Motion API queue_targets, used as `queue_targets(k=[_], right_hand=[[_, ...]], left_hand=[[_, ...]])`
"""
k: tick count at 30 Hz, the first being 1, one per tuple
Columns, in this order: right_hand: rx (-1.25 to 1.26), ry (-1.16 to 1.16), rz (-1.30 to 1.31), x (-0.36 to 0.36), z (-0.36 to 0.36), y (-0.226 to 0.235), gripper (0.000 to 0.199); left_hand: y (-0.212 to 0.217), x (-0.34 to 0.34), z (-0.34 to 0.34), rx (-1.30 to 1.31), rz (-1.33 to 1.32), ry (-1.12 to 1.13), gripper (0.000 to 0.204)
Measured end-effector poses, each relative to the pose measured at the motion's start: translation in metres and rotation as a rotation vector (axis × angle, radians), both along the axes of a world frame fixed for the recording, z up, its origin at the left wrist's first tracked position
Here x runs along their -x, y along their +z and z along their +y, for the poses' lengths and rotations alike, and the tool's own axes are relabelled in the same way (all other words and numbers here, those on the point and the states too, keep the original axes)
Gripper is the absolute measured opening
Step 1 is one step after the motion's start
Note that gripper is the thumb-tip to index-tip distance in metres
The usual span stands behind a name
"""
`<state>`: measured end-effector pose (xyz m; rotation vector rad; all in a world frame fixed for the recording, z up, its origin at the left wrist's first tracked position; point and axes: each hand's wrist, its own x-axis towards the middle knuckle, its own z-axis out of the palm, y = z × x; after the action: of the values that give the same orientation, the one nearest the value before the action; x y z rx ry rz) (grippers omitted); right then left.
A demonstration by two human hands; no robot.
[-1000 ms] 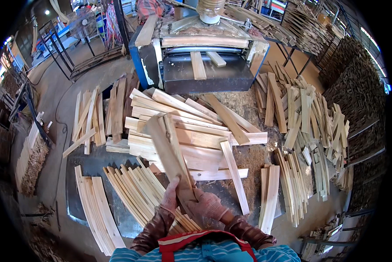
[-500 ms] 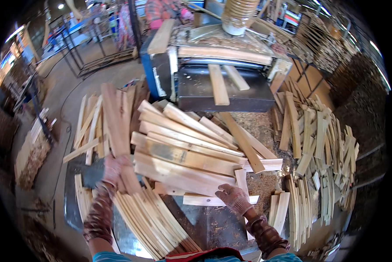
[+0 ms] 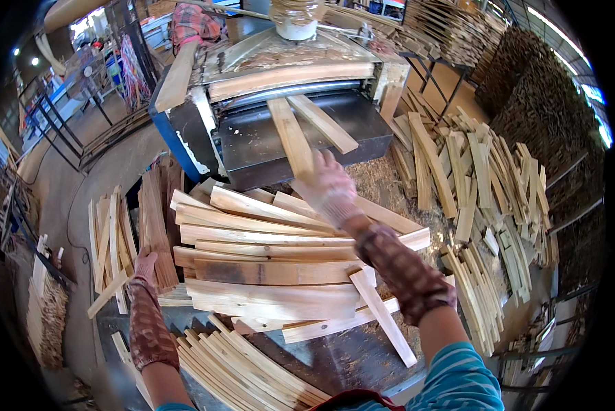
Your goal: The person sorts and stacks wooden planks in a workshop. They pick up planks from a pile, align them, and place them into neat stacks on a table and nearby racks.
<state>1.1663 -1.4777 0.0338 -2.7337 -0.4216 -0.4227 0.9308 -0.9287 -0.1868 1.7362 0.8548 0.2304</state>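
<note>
So, starting from the left: the left hand (image 3: pixel 145 264) is down on a dark brown board (image 3: pixel 158 229) that lies beside the big pile, fingers resting on its near end; I can't tell if they're actually curled round it. That board runs lengthwise away from the person, next to a row of thin pale slats (image 3: pixel 108 240) lying the same way. In the middle sits the heap of pale planks (image 3: pixel 266 267), stacked crosswise on the counter (image 3: pixel 335 359), which is dark metal dusted with sawdust. The right hand (image 3: pixel 329 186) is stretched well forward, gloved and blurred, closed on the near end of a plank (image 3: pixel 290 137) whose long axis points straight into the planer (image 3: pixel 287 103). A second short plank (image 3: pixel 323 123) lies skewed beside it on the machine's bed. So the right hand is the one at the machine, the left well apart. Further right, loose slats (image 3: pixel 485 185) cover the floor, with stacked bundles along the workshop wall
</note>
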Motion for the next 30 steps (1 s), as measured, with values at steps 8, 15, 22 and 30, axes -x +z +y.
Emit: queue_targets(k=[8,15,22,30], right_hand=[[0.025,-0.038,0.479,0.018,-0.023,0.002,0.067],[-0.191,0.171,0.452,0.096,-0.114,-0.024,0.087],[0.125,0.458,0.469,0.082,-0.071,0.039,0.091],[0.167,0.020,0.346,-0.038,-0.104,0.007,0.077]], left_hand=[[0.097,-0.037,-0.130,-0.707,0.244,-0.004,0.070],[0.119,-0.112,-0.301,0.568,-0.550,-0.397,0.064],[0.137,-0.138,-0.425,1.309,-0.505,-0.382,0.047],[0.100,-0.093,-0.409,1.183,-0.339,-0.223,0.051]])
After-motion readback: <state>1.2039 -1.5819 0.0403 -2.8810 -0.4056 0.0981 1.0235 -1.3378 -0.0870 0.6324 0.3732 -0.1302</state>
